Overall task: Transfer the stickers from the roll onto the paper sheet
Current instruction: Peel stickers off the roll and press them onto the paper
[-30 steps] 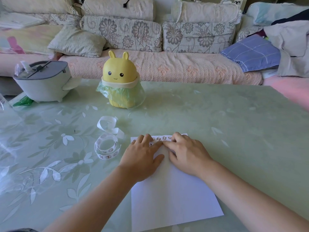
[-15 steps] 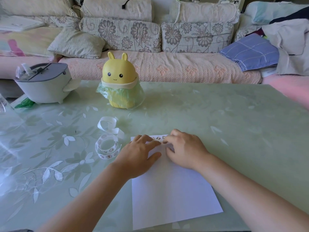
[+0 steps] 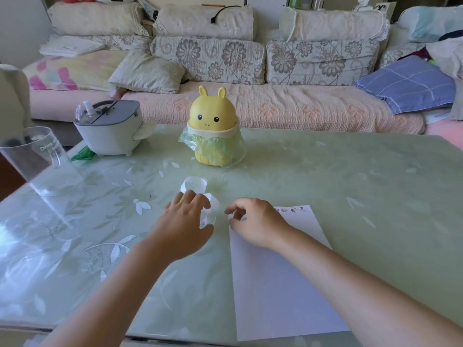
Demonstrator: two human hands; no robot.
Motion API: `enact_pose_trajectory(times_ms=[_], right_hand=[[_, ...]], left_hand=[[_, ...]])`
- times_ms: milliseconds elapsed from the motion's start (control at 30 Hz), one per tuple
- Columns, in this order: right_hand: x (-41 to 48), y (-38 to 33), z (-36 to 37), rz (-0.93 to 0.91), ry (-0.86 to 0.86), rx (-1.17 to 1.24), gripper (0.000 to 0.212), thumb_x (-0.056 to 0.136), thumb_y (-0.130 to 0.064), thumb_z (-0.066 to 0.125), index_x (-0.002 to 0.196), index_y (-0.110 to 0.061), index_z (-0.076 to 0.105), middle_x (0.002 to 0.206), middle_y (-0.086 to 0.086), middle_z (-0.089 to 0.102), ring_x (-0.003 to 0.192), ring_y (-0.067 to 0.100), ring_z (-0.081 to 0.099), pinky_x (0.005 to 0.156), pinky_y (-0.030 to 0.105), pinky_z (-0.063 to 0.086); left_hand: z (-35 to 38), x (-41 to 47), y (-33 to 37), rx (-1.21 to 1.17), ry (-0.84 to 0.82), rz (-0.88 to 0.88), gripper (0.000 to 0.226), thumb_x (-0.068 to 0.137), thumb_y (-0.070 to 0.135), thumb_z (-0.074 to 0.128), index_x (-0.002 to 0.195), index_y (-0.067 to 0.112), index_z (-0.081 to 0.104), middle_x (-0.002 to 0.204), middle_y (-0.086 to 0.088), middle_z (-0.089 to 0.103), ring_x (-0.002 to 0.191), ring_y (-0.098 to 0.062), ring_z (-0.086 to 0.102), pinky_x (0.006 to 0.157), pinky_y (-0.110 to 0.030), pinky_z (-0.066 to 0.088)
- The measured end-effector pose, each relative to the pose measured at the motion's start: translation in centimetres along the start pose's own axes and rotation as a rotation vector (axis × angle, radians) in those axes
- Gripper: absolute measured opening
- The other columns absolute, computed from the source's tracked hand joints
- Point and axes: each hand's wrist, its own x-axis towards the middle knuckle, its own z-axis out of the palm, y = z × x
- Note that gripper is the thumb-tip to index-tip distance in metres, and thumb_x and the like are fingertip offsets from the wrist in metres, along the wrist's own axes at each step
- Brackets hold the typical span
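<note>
White paper sheet (image 3: 275, 284): lies flat on the surface (image 3: 350, 176), nearest the body, under the right forearm and running out past the right hand; almost all of it is bare.
Right hand (image 3: 255, 224): over the sheet's far left corner, fingers loosely curled, thumb and forefinger drawn close together. Whether a sticker sits between them I cannot tell.
Left hand (image 3: 185, 221): just left of the right hand, off the sheet. Its fingers arch over the sticker roll (image 3: 210, 212) with the thumb on the near side, so it seems to grip the roll.
Roll's look: thin, pale, glossy band in a small loose coil, mostly hidden by the left fingers. It looks light and floppy, likely to slide unless pinned.
Stickers (image 3: 292, 210): a short row of small coloured pictures along the sheet's far edge, right of the right hand; the hand covers the row's left end.
Progress: early. One partial row is on; the rest of the sheet and what remains on the roll are left. The step in hand looks like fetching the next sticker.
Loose strip (image 3: 193, 184): a curl of blank white band just beyond the left hand, probably spent backing.
Farther off: a yellow bunny bin (image 3: 213, 126) beyond both hands, then a sofa (image 3: 275, 108).
</note>
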Motion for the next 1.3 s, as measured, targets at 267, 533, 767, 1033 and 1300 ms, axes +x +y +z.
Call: enact_pose_trajectory(times_ms=[267,533,767,1033,1300], right_hand=[[1.0,-0.6,2.1,-0.153,-0.077,-0.226,0.035,0.093,-0.024,0.056,0.124,-0.041,0.06,0.116,-0.009,0.047,0.096,0.015,0.056,0.082,0.032,0.047],[1.5,-0.9,1.7,-0.107,-0.031,0.036,0.005,0.092,-0.028,0.066,0.092,-0.029,0.071,0.087,-0.016,0.063,0.067,-0.005,0.055,0.067,0.018,0.041],[1.4,-1.9,0.3,0.039,0.005,0.597,0.016,0.093,-0.013,0.069,0.108,-0.019,0.069,0.068,-0.007,0.069,0.053,0.014,0.051,0.046,0.02,0.038],[1.2,-2.2,0.2,-0.028,0.121,0.638,0.016,0.086,-0.009,0.076,0.095,-0.018,0.068,0.074,-0.006,0.068,0.052,0.015,0.056,0.046,0.019,0.041],[0.9,-2.5,-0.1,-0.11,0.163,0.521,0.012,0.085,-0.015,0.079,0.095,-0.022,0.078,0.086,0.009,0.074,0.05,0.006,0.053,0.054,0.013,0.046]], left_hand=[[0.2,-0.6,-1.4,0.02,-0.073,0.041,0.035,0.077,0.046,0.072,0.105,0.031,0.058,0.105,0.011,0.05,0.102,-0.015,0.044,0.09,-0.03,0.036],[-0.5,-0.3,-1.5,-0.146,-0.075,-0.016,0.004,0.087,0.033,0.065,0.091,0.033,0.067,0.087,0.016,0.059,0.083,-0.01,0.052,0.078,-0.025,0.042],[-1.4,0.1,-0.6,-0.551,-0.168,-0.21,0.011,0.09,0.03,0.064,0.09,0.041,0.063,0.076,0.017,0.062,0.06,-0.001,0.052,0.053,-0.013,0.041],[-2.3,0.3,0.2,-0.95,-0.166,-0.361,0.013,0.091,0.017,0.064,0.097,0.027,0.071,0.082,-0.001,0.066,0.066,-0.011,0.055,0.065,-0.024,0.045],[-2.3,0.4,0.5,-0.986,-0.135,-0.356,0.01,0.092,0.028,0.065,0.089,0.023,0.072,0.077,0.002,0.062,0.065,-0.01,0.054,0.062,-0.025,0.043]])
